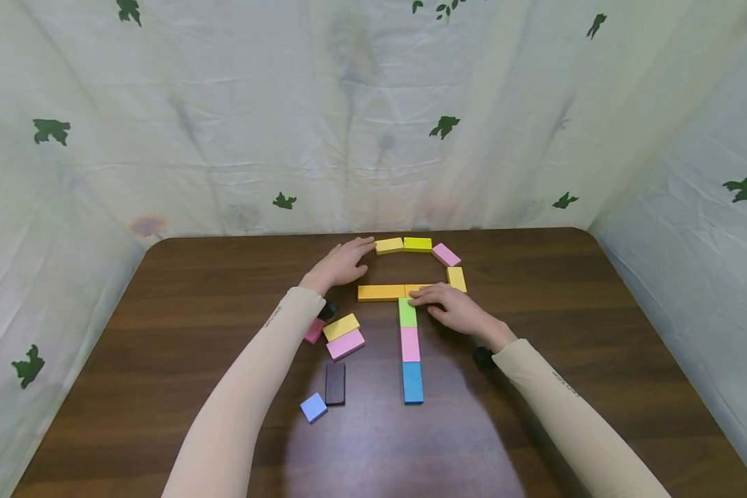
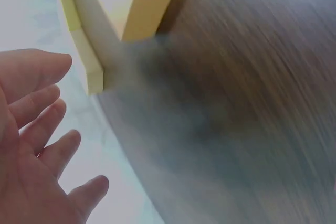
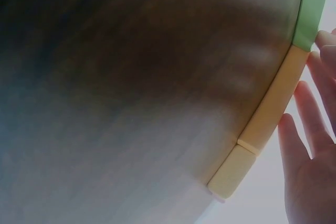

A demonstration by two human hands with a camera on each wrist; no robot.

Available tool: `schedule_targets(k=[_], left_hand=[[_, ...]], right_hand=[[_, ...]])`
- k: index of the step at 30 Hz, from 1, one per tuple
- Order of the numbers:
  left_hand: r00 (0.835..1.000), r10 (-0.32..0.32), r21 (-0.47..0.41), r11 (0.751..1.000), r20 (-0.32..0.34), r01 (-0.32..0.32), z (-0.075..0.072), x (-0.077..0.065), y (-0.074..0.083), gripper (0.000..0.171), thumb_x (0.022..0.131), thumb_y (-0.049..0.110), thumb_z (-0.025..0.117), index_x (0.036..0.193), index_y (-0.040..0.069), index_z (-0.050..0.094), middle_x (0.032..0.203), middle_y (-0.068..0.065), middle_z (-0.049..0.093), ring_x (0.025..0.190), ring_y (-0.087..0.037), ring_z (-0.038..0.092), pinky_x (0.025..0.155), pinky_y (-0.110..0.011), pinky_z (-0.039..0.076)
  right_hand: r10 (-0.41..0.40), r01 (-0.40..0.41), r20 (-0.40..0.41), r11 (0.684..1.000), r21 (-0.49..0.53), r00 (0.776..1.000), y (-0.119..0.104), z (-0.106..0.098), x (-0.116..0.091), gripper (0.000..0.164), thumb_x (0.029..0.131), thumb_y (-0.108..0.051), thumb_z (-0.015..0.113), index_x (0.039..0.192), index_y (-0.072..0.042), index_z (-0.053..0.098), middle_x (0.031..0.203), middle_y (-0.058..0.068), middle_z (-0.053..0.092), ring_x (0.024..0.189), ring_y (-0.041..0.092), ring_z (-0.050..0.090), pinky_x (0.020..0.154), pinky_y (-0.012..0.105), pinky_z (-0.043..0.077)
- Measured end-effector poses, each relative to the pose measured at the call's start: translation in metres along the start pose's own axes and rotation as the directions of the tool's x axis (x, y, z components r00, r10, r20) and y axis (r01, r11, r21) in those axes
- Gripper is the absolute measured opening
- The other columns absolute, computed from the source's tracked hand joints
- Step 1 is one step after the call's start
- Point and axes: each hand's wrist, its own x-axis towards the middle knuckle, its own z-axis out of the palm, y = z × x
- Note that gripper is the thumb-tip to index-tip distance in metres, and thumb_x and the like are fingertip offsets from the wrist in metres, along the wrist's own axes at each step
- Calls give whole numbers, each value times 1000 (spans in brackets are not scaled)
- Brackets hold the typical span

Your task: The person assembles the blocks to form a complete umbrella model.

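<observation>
My left hand [image 1: 341,264] is spread, its fingertips at the left end of a pale yellow block [image 1: 389,246]; contact is unclear. In the left wrist view its fingers [image 2: 47,72] look straight, with nothing held. My right hand [image 1: 451,308] lies with extended fingers over the right orange block [image 1: 413,288], partly hiding it, near a light green block [image 1: 407,312]. A bright yellow block [image 1: 418,245], a pink block [image 1: 446,254] and a yellow block [image 1: 456,279] curve around from the pale one. Beside the right orange block is a longer-looking orange block [image 1: 381,293].
Below the green block run a pink block [image 1: 410,344] and a blue block [image 1: 413,383]. Loose at left are a yellow block [image 1: 341,327], a pink block [image 1: 346,344], a dark pink block [image 1: 314,330], a black block [image 1: 335,384] and a small blue block [image 1: 314,407]. Curtains border the brown table [image 1: 224,277].
</observation>
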Motion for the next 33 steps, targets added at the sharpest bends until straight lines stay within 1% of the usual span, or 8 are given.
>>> schedule_targets(k=[6,8,16,20,23,26,29,33], left_hand=[[997,62,-126,990,-39,-67,-8,-30,-19,51,96,7,52,145,1,39,152,-14,31,139,-30,26,111,-44,22],[996,74,-152,985,-48,-80,-9,-41,-23,51,95,7,53,144,0,40,151,-15,33,139,-30,27,111,-44,22],[988,136,-186,972,-70,-147,-12,-80,-38,51,93,4,55,142,-2,42,148,-19,37,137,-34,30,109,-48,25],[984,161,-184,968,-82,-174,-13,-94,-41,51,92,4,56,141,-2,43,147,-19,38,135,-35,32,108,-50,27],[984,159,-185,968,-82,-172,-14,-105,-41,51,92,5,57,141,0,45,146,-18,39,135,-35,33,107,-51,29],[984,165,-199,964,-67,-175,-14,-116,-40,51,91,5,59,140,1,46,146,-17,40,134,-35,34,106,-51,29],[981,186,-208,959,-52,-193,-10,-126,-39,51,90,6,61,139,1,47,146,-16,41,134,-35,35,105,-51,31],[978,205,-212,955,-34,-208,-3,-135,-37,53,89,7,64,138,1,49,145,-15,42,133,-34,37,104,-51,33]], right_hand=[[-1,1,-2,1000,4,1000,1,0,0,36,89,8,54,122,-4,66,134,10,55,125,29,47,103,44,36],[1,-1,-3,1000,6,1000,1,0,-1,37,89,9,54,121,-4,66,134,10,55,125,29,47,103,44,36],[-2,2,-3,1000,4,1000,0,-1,-1,37,89,9,53,121,-3,66,134,11,55,124,30,47,102,45,36],[-5,5,-7,1000,8,1000,-2,-3,-1,37,89,10,53,121,-2,66,134,12,56,124,30,47,102,46,37],[-3,3,-7,1000,14,1000,-3,-4,-1,37,89,10,53,121,-2,66,134,12,56,124,31,47,102,46,37],[-2,3,-4,1000,12,1000,-3,-3,0,37,89,9,53,121,-2,66,134,12,56,124,30,47,102,45,36],[-2,2,-3,1000,10,1000,-3,-3,0,37,89,10,53,121,-3,66,134,12,56,124,30,47,102,45,36],[-8,8,-3,1000,6,1000,-2,-2,1,37,89,10,53,121,-3,66,134,12,56,125,30,46,103,45,36]])
